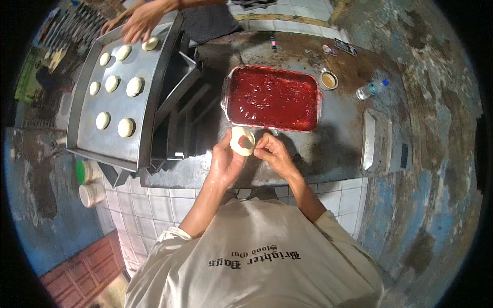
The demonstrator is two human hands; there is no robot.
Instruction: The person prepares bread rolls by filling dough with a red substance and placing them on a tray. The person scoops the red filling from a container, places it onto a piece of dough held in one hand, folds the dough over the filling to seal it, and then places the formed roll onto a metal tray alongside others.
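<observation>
My left hand [224, 160] cups a flattened round of pale dough [236, 134] near the table's front edge. A dab of red filling [243, 142] lies on the middle of the dough. From the right, my right hand [276, 154] has its thumb and fingertips pinched together at the dough's edge. Just beyond both hands sits a rectangular metal tray [225, 97] of glossy dark red filling. What lies under the dough is hidden by my left hand.
At the left, a baking tray [112, 149] bears several dough balls [112, 83]; a co-worker's hand [145, 23] reaches over its far end. Rightward on the table [215, 51] are a cup [328, 87], a plastic bottle [365, 92] and a scale [376, 146].
</observation>
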